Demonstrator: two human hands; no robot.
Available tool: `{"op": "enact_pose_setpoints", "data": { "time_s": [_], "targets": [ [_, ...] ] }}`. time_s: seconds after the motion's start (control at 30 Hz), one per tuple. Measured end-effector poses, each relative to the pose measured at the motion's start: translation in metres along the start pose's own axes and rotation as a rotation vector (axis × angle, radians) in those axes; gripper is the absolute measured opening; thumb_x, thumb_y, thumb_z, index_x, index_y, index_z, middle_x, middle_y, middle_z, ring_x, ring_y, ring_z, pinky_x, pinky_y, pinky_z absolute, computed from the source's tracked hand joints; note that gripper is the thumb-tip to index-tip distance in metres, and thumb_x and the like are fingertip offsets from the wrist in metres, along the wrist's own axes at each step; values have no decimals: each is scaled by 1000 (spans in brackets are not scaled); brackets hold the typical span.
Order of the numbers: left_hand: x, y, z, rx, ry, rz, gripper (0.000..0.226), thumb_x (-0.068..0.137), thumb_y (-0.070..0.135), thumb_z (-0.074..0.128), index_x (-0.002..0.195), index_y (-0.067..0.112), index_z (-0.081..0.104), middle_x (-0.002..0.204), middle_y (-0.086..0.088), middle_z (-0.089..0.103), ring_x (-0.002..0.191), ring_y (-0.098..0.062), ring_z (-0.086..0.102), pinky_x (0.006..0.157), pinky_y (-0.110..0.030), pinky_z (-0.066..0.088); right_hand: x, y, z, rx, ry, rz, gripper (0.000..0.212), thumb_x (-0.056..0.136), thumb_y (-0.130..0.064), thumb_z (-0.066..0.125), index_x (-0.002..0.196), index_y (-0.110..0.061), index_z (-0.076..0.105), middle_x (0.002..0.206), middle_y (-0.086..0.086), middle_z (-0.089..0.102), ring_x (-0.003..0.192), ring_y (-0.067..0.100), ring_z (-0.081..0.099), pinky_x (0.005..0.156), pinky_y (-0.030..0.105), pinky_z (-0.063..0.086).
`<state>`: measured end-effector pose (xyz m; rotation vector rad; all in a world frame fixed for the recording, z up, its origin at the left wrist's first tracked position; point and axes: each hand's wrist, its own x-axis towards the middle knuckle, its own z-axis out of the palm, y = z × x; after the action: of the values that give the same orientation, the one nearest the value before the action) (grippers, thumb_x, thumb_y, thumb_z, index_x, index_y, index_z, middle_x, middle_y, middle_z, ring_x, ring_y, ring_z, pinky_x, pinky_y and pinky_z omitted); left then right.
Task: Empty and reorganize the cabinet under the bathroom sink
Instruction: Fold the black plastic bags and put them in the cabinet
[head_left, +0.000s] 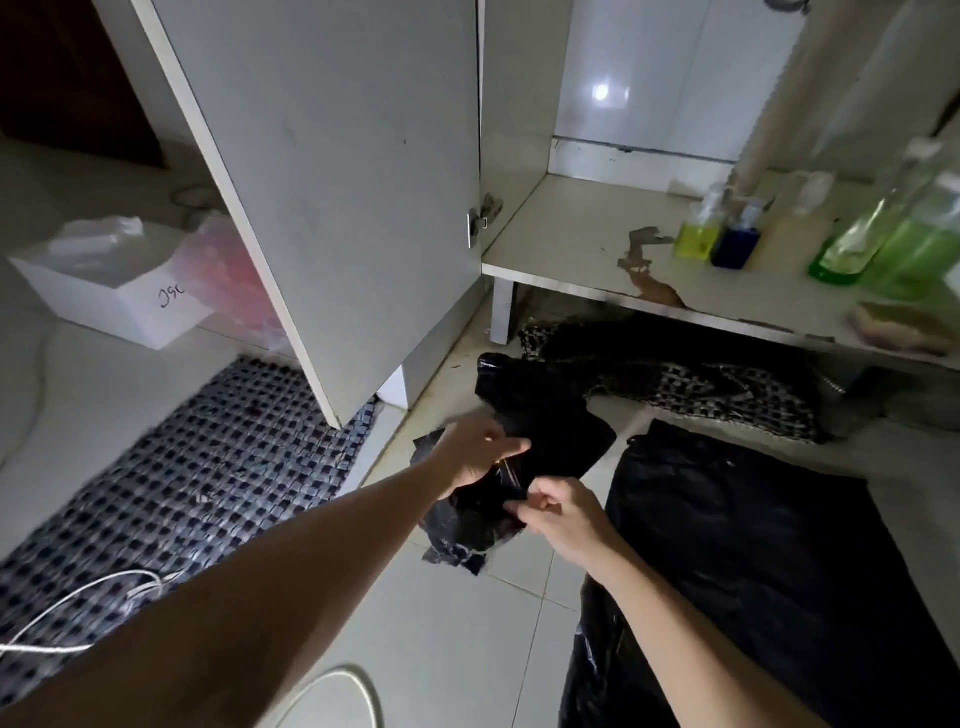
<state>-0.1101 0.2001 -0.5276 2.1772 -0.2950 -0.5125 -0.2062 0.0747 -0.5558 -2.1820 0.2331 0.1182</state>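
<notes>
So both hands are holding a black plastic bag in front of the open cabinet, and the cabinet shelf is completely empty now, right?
Not quite. The head view shows both hands, left and right, holding the black plastic bag in front of the open cabinet, but the shelf is not empty: several bottles stand on it, among them a yellow one, a dark blue one and a green one.

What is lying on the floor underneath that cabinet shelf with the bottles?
Under the cabinet shelf a checked cloth lies crumpled on the tiles, reaching back into shadow. How far it goes, and anything behind it, is too dark to see.
</notes>
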Motion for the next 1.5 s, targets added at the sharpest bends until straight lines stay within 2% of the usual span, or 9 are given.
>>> {"op": "enact_pose_setpoints", "data": {
  "time_s": [0.23,0.37,0.5,0.63,0.73,0.97,1.23,1.37,1.5],
  "targets": [
    [-6,41,-22,-199,143,164,40,90,29,64,59,6,53,51,-4,46,41,-6,43,44,-16,36,8,-25,-31,182,161,-177,38,83,-18,72,55,-21,46,48,-13,49,48,-3,45,52,12,33],
    [-6,44,-51,-195,113,99,37,92,39,57,105,7,69,109,-21,67,87,-20,59,80,-31,44,15,-41,-55,597,220,-81,22,90,-7,61,68,-11,61,73,0,62,79,16,60,80,42,54],
    [-11,19,-71,25,8,-516,69,91,50,55,139,3,39,144,-25,39,125,-44,46,97,-57,41,9,-43,-49,857,183,28,22,93,-5,56,73,-12,61,76,5,62,75,13,65,76,20,56],
    [-22,-3,-72,-304,-254,-787,35,95,24,55,112,-6,54,105,-26,58,85,-37,62,81,-43,56,0,-30,-21,847,62,96,16,94,-10,54,80,-9,61,86,9,64,84,17,65,78,21,55],
    [-17,-4,-71,-466,-94,-750,6,90,1,57,92,-4,57,80,-18,59,64,-27,60,49,-33,58,-1,-21,-12,706,40,98,22,94,-12,56,72,-11,59,78,9,63,74,17,65,80,30,56],
    [6,-5,-72,-533,478,-309,37,69,-19,62,94,8,65,98,-20,63,82,-27,58,53,-27,49,-6,3,-6,-152,-51,150,27,94,-20,53,84,4,61,89,17,69,87,32,68,69,34,49],
    [-6,18,-83,584,576,-80,31,85,8,54,114,13,65,108,-14,67,92,-27,65,76,-33,53,-6,-22,-20,-34,81,-9,37,96,-31,51,71,-4,54,59,-2,48,53,11,45,51,23,31],
    [-15,47,-90,646,568,-116,25,82,12,56,105,13,65,100,-12,66,93,-31,65,81,-33,48,-14,-26,0,-340,-187,-125,39,96,-23,48,61,-11,37,65,-2,39,59,18,43,55,26,31],
    [-21,82,-97,496,585,-85,26,85,12,55,110,12,64,107,-13,65,102,-33,63,76,-32,43,-16,-36,-6,-146,-18,-112,29,96,-26,52,78,-3,54,72,2,53,66,18,50,55,20,35]
  ]
}}
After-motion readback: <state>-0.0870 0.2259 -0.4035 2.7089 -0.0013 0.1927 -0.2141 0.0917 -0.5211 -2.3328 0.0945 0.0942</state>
